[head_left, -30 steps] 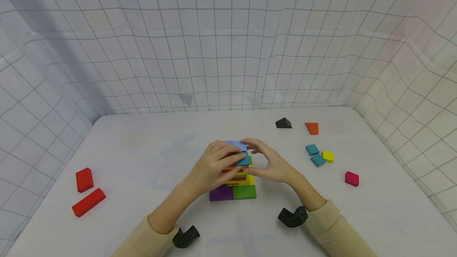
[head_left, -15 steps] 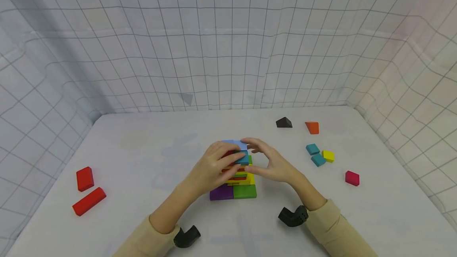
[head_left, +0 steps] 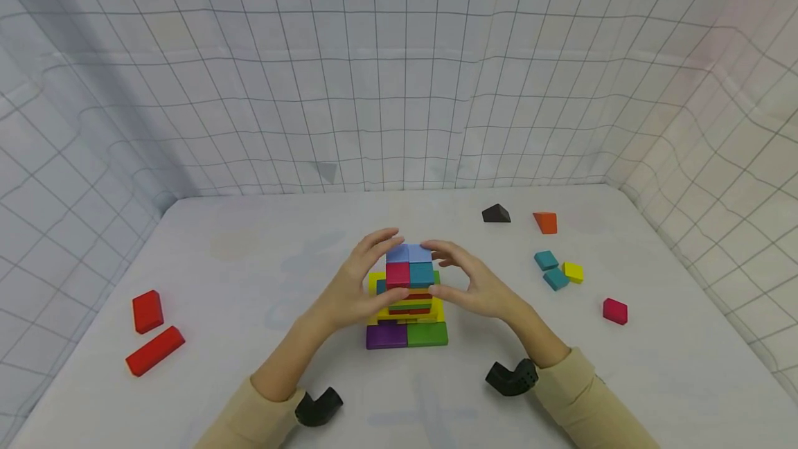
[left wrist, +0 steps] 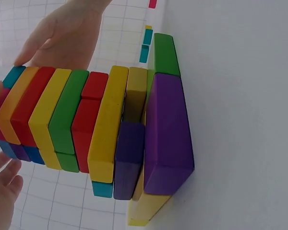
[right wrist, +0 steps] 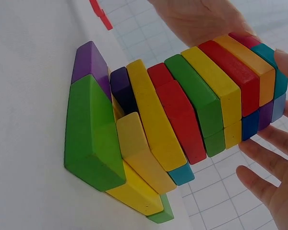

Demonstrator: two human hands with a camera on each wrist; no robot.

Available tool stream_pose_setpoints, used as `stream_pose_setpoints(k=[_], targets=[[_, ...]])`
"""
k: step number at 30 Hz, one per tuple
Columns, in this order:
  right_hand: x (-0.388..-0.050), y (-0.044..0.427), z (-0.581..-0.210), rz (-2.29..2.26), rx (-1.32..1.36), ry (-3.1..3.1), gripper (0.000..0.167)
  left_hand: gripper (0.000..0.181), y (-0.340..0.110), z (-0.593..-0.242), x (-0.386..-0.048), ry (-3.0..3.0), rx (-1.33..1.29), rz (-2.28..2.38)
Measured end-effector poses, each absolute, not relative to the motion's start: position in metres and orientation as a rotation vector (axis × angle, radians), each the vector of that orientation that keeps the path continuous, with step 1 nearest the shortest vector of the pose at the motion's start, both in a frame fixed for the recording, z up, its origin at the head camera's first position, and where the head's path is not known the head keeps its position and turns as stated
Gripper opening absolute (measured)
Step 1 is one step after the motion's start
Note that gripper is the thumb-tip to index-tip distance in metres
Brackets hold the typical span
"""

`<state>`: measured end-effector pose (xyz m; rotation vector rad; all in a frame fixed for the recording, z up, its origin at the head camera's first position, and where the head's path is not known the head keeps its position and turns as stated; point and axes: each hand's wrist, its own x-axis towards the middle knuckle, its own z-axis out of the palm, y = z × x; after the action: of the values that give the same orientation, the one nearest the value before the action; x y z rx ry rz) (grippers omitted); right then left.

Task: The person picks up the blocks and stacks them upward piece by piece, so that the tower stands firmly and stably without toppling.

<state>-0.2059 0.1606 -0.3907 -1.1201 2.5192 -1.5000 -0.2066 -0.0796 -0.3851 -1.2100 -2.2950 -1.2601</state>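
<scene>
A tower of coloured wooden blocks [head_left: 419, 303] stands at the table's middle, on a purple block [head_left: 386, 337] and a green block [head_left: 427, 335]. Its top layer shows a crimson block [head_left: 397, 274] beside a teal block [head_left: 421, 274], with two light blue blocks [head_left: 409, 253] behind. My left hand [head_left: 339, 296] curves round the upper left side, thumb at the crimson block and fingers toward the back. From the other side, my right hand [head_left: 479, 289] holds the top right, its thumb against the teal block [right wrist: 280, 76] and fingertips at the rear blocks.
Two red blocks [head_left: 155, 350] lie at the left. Right of the tower are a black wedge [head_left: 496, 214], an orange wedge [head_left: 546, 222], two small teal blocks [head_left: 555, 278], a yellow block [head_left: 573, 272] and a crimson block [head_left: 615, 311]. A gridded white curtain [head_left: 399, 102] encloses the table.
My left hand has drawn off the front of the top blocks to the tower's left side, its fingers moving back and uncovering the crimson and teal blocks. My right hand has stayed put.
</scene>
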Motion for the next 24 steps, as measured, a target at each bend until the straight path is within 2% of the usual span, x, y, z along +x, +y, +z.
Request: stream_pose_setpoints(k=[5, 14, 24], targets=[[-0.205, 0.159, -0.39, -1.489, -1.085, 2.53, 0.061, 0.071, -0.085, -0.388, -0.21, -2.372, -1.169, -1.478], [-0.189, 0.152, -0.36, -1.465, -1.077, 2.55, 0.057, 0.057, -0.085, -0.369, -0.199, -2.308, -1.219, -1.637], [-0.188, 0.152, -0.36, -1.503, -1.111, 2.528, 0.057, 0.057, -0.085, -0.365, -0.196, -2.298, -1.232, -1.663]])
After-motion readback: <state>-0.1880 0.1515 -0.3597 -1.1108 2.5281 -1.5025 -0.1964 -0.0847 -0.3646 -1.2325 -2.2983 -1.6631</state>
